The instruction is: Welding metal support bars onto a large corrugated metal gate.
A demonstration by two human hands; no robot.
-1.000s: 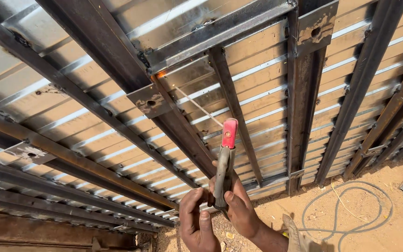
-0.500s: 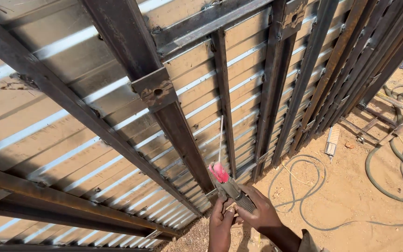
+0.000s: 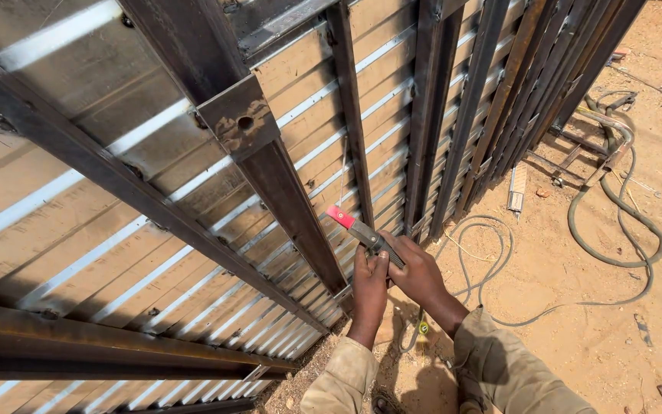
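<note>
No packages, labels, signs or screens show (only bare metalwork).

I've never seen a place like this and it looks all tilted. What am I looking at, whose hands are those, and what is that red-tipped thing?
The picture comes from a camera worn on a person's head, looking down, so everything leans. The two bare hands are that person's own. The left hand and right hand together hold a grey metal tool with a red tip; what kind of tool, I cannot tell. Behind it stands a corrugated metal wall crossed by rusty steel bars. Below is sandy ground with a thick hose and thin cables lying loose.
</note>
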